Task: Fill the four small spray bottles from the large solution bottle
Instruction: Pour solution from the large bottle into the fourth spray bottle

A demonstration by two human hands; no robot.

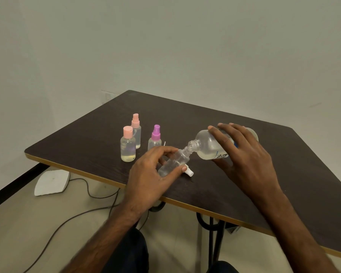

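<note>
Large clear solution bottle point(207, 146), gripped in right hand point(242, 154), is tipping toward eight o'clock into small clear bottle point(173, 161) pinched by left hand point(148, 174); neck misalignment risks spillage.

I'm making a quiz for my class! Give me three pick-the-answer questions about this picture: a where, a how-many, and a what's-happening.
1. Where is the white plastic spray top? A) on the dark wooden table by the left hand B) on the floor C) on a lap
2. How many small clear bottles stand closed? A) one B) three C) five
3. The large clear solution bottle in the right hand is: A) upright B) tipped onto the small open clear bottle's neck C) lying flat
1 A, beside that hand; 2 B, pink flat-capped bottle, pink spray-topped bottle, purple spray-topped bottle; 3 B, mouth meets neck.
</note>
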